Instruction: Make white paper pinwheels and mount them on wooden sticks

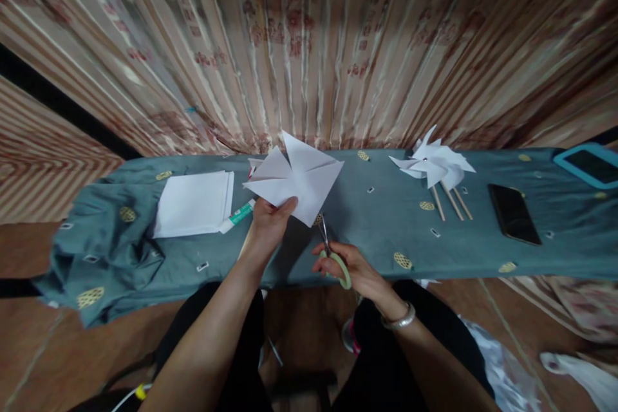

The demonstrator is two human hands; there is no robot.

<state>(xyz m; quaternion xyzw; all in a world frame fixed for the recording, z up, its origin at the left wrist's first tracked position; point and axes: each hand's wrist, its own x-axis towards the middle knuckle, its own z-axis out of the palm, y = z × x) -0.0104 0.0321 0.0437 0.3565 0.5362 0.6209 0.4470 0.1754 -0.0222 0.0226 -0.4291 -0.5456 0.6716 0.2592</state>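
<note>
Striped curtains (309,45) hang behind a narrow bench draped in teal cloth (371,219). At nine o'clock lies a stack of white paper (193,204) with a glue stick (237,214) beside it. Near centre, the left hand (268,221) pinches a folded paper pinwheel (297,181) by its lower edge. At five o'clock from it, the right hand (355,267) grips green-handled scissors (331,252), blades pointing up at the paper. Finished pinwheels on sticks (437,170) and a black phone (514,214) sit at three o'clock.

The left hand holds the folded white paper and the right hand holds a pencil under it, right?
Not quite. The head view shows the right hand holding green-handled scissors, not a pencil. The left hand does hold the folded white paper.
</note>
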